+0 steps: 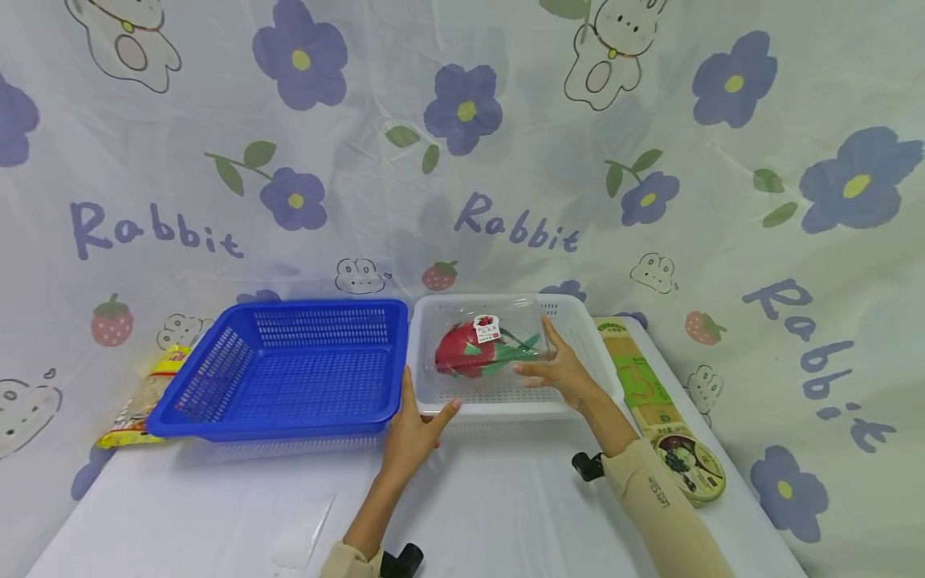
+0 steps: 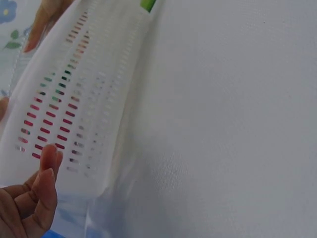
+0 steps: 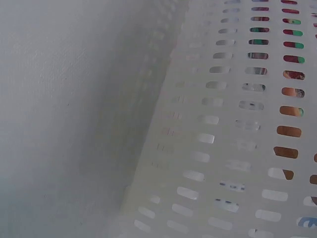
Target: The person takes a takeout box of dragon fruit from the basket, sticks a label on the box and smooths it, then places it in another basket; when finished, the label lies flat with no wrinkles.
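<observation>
A white perforated basket (image 1: pixel 506 411) stands in front of me. Inside lies a clear plastic pack (image 1: pixel 455 313) with a white label and red-and-green contents that look like a dragon fruit (image 1: pixel 462 349). Reaching over the basket's right side, my right hand (image 1: pixel 567 371) holds the right end of the pack between thumb and fingers. My left hand (image 1: pixel 413 437) grips the basket's front left corner, thumb over the rim. In the left wrist view, fingers (image 2: pixel 45 198) of that hand bend outside the slotted wall. The right wrist view shows mostly the basket's front wall (image 3: pixel 233 148).
A blue basket (image 1: pixel 275 429) stands close on the left, with a yellow-and-clear snack bag (image 1: pixel 140 401) beside it. To the right lie a long green-and-tan package (image 1: pixel 639 377) and a round tub (image 1: pixel 690 466). A transparent sheet (image 1: pixel 303 534) lies near the front of the white table (image 1: pixel 506 514).
</observation>
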The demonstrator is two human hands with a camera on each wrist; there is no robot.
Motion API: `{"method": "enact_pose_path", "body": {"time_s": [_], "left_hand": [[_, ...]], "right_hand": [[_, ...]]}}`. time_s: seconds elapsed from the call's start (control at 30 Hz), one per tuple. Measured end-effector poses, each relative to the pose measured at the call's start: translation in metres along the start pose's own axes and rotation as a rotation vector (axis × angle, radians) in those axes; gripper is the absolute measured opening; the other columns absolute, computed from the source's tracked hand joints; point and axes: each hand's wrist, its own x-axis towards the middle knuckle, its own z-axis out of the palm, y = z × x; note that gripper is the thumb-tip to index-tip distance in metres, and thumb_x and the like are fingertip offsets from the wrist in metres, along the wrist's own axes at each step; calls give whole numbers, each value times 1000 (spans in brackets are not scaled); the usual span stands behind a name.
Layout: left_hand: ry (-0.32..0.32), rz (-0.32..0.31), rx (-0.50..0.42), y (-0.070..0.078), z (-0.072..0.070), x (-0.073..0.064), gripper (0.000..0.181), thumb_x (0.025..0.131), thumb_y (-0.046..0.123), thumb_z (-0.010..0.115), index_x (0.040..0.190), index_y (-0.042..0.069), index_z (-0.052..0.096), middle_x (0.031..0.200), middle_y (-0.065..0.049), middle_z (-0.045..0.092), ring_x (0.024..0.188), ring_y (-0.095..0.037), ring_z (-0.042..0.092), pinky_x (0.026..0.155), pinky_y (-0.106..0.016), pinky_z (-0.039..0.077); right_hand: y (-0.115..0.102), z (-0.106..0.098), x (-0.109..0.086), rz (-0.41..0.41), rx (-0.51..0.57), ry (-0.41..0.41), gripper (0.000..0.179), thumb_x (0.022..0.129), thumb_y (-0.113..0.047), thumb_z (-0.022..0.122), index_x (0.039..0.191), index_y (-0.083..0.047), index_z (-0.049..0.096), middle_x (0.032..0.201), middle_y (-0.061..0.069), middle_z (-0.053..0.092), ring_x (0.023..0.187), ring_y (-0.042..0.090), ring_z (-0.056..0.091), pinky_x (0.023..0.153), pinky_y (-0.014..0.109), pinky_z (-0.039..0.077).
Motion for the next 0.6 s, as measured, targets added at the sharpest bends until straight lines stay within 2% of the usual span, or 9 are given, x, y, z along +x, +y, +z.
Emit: {"method": "enact_pose_path", "body": {"time_s": [0.33, 0.6], "left_hand": [[-6, 3, 9, -1, 1, 1, 116, 81, 66, 69, 161, 23, -3, 66, -4, 64, 48, -13, 60, 50, -29, 45], [-5, -3, 12, -1, 0, 1, 116, 81, 66, 69, 161, 23, -3, 63, -2, 63, 49, -14, 61, 51, -29, 44]], "right_hand": [[0, 0, 2, 27, -7, -4, 117, 82, -9, 81, 160, -33, -4, 166, 7, -13, 103, 24, 69, 85, 46, 58], [3, -2, 6, 42, -19, -18, 118, 83, -9, 81, 159, -34, -6, 166, 7, -16, 101, 22, 69, 83, 45, 59]]}}
